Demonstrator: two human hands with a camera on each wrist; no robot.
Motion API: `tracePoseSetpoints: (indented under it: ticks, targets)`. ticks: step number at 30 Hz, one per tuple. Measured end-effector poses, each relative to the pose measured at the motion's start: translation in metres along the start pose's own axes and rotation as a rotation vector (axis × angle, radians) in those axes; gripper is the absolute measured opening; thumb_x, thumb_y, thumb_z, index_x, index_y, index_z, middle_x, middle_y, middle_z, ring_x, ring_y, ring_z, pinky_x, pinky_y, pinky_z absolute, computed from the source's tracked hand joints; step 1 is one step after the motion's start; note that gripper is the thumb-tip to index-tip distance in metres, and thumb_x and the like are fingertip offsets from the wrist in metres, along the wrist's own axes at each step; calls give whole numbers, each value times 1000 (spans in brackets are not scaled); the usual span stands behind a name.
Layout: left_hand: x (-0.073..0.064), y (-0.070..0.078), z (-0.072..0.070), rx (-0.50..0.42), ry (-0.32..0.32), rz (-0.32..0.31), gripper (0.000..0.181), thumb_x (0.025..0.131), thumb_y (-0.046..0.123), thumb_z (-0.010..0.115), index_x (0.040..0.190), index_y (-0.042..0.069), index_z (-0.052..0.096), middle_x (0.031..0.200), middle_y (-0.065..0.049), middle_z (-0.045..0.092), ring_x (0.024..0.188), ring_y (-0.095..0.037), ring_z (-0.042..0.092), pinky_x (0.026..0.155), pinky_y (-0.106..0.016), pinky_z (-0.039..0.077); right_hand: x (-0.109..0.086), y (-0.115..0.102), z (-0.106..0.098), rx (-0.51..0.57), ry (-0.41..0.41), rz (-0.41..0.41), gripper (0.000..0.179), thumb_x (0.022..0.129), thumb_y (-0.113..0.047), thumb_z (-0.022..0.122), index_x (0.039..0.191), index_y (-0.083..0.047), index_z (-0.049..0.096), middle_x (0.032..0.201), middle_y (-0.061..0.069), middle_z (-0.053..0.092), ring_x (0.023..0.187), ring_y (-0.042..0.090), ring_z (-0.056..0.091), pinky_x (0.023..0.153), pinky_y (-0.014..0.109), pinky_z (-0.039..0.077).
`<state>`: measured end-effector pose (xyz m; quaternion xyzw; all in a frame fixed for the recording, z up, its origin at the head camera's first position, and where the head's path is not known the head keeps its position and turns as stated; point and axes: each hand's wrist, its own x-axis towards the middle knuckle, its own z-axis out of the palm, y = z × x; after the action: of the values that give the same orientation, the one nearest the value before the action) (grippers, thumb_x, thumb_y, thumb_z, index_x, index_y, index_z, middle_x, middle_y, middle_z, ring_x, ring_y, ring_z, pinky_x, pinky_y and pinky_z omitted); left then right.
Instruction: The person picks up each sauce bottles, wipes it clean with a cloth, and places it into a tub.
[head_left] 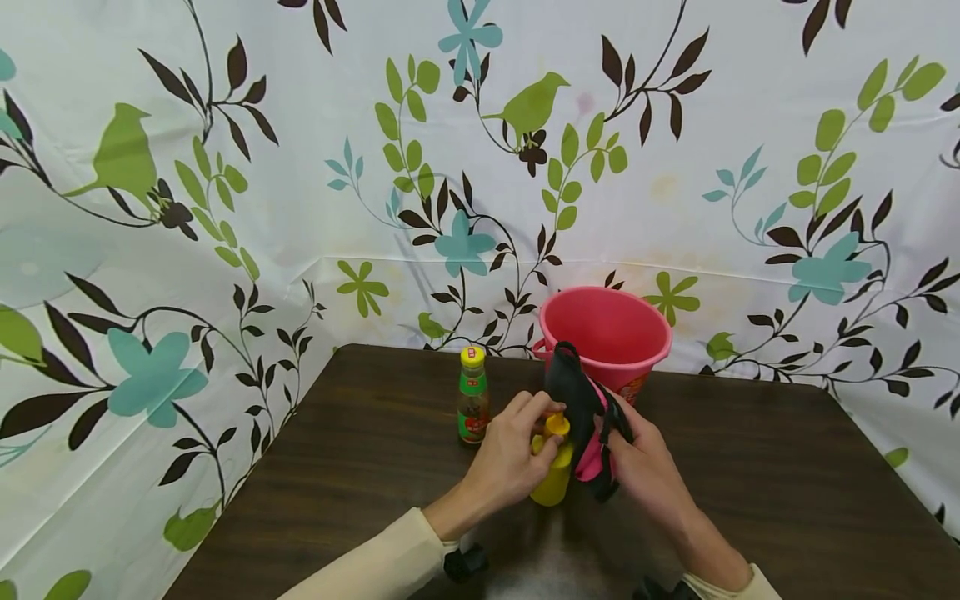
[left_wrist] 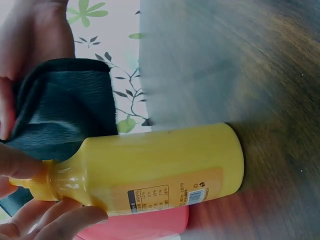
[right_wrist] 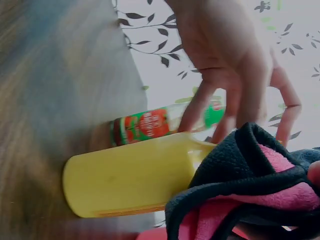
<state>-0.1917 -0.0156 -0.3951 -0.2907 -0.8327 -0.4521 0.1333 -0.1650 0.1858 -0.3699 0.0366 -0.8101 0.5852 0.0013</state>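
My left hand [head_left: 510, 450] pinches a yellow squeeze bottle [head_left: 553, 483] by its cap and neck, keeping it upright over the dark table. The left wrist view shows thumb and fingers around the orange-yellow nozzle cap [left_wrist: 42, 185] and a printed label [left_wrist: 172, 195] on the bottle's side. A black-and-pink cloth [head_left: 570, 400] is bunched in my right hand [head_left: 647, 467]. In the right wrist view, this cloth [right_wrist: 240, 185] overlaps the neck of the yellow bottle and hides its top. Both hands are close together, with the cloth right beside the bottle.
A glass bottle [head_left: 472, 400] with a yellow cap and green-and-red labels stands left of the yellow one. Behind the cloth, a pink bucket [head_left: 611, 375] stands at the back of the table [head_left: 360, 467]. A patterned curtain [head_left: 300, 192] hangs behind the table.
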Motion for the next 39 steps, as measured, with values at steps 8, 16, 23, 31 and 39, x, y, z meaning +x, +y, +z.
tracePoseSetpoints:
  ticks: [8, 16, 23, 31, 39]
  targets:
    - [1, -3, 0, 20, 8, 29, 31, 93, 4, 76, 122, 11, 66, 111, -6, 65, 102, -19, 74, 90, -27, 64, -6, -13, -5, 52, 83, -45, 43, 110, -40, 54, 149, -22, 55, 116, 7, 61, 104, 15, 57, 85, 23, 51]
    - [1, -3, -1, 70, 4, -3, 35, 92, 14, 79, 123, 19, 64, 104, -3, 62, 92, -17, 71, 81, -26, 62, -7, -14, -8, 48, 110, -27, 47, 111, -41, 53, 155, -27, 51, 144, 8, 59, 125, 24, 52, 103, 33, 48]
    - [1, -1, 0, 88, 6, -32, 35, 92, 19, 81, 124, 21, 66, 105, -10, 63, 87, -21, 65, 76, -20, 55, -7, -8, -10, 59, 112, -13, 48, 111, -43, 51, 157, -30, 49, 148, 6, 57, 124, 24, 52, 101, 35, 46]
    - [1, 3, -2, 94, -5, -69, 33, 93, 21, 81, 123, 23, 66, 107, -10, 62, 88, -21, 64, 77, -17, 53, -5, -7, -10, 90, 96, -35, 48, 112, -39, 50, 160, -40, 44, 162, -1, 48, 136, 23, 51, 104, 26, 48]
    - [0, 3, -4, 20, 2, -72, 29, 95, 15, 77, 122, 20, 67, 108, -3, 64, 92, -17, 72, 84, -22, 61, -5, -6, -8, 114, 64, -6, 49, 112, -40, 50, 160, -43, 42, 167, 1, 43, 147, 31, 47, 117, 54, 42]
